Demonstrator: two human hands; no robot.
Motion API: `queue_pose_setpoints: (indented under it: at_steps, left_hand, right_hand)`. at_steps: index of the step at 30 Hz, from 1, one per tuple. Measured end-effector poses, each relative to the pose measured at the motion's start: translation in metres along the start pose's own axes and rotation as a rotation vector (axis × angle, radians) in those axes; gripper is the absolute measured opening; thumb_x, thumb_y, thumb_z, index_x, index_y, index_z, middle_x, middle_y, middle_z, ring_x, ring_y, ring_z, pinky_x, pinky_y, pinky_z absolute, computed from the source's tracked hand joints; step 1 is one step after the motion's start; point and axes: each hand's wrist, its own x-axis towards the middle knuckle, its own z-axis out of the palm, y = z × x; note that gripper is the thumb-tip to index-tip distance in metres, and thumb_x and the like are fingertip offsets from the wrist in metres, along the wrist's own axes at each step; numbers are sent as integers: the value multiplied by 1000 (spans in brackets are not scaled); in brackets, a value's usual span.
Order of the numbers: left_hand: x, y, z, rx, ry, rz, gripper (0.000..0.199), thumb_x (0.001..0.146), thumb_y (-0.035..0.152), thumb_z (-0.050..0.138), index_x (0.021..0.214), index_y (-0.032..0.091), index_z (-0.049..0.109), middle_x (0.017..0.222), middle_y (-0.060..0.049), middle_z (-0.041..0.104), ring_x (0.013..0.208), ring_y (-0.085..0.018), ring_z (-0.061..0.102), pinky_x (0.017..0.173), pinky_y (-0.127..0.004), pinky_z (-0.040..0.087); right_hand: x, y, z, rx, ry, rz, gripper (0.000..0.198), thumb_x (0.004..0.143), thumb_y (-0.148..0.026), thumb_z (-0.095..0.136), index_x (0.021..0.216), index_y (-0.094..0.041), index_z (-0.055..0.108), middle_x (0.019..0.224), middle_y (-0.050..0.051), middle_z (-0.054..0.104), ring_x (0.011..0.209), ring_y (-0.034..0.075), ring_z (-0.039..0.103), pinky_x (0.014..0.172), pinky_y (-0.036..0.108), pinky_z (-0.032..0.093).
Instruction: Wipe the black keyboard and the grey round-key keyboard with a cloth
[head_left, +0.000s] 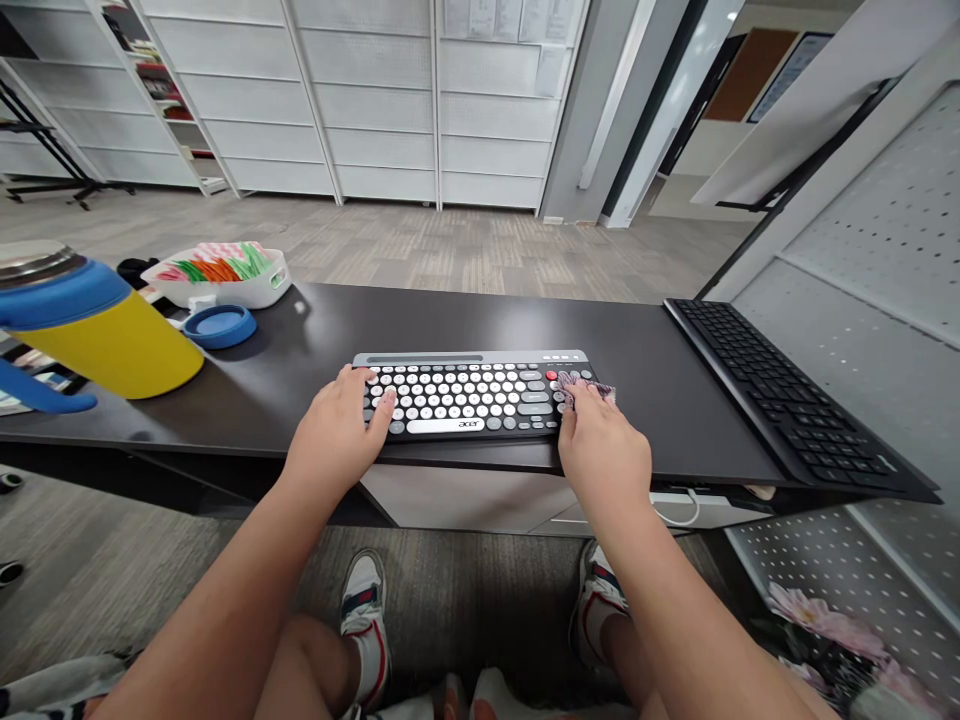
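A black and grey keyboard (457, 397) with round white keys, a red key and an acer mark lies near the front edge of the dark desk. My left hand (341, 420) grips its left end, the thumb resting over the keys and the fingers at the side. At the right end, my right hand (604, 435) presses a small patterned cloth (574, 384) onto the number keys. Its fingers are bunched over the cloth and hide part of it and the keys beneath.
A yellow and blue mug (112, 330) stands at the left, beside a round blue lid (220, 326). Behind them is a white basket (262, 290) with colourful contents. A second, black keyboard (795, 400) lies at the right near a pegboard panel (885, 230).
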Motion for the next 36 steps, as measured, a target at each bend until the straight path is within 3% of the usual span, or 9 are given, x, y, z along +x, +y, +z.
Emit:
queue_pose_setpoints:
  at_steps: [36]
  left_hand:
    - [-1, 2, -2, -6, -7, -6, 56, 106, 55, 36, 143, 16, 53, 152, -19, 59, 135, -40, 59, 106, -54, 49]
  right_hand:
    - [0, -2, -3, 18, -42, 23, 37, 105, -20, 49, 134, -10, 70, 136, 18, 73, 130, 30, 69, 109, 45, 56]
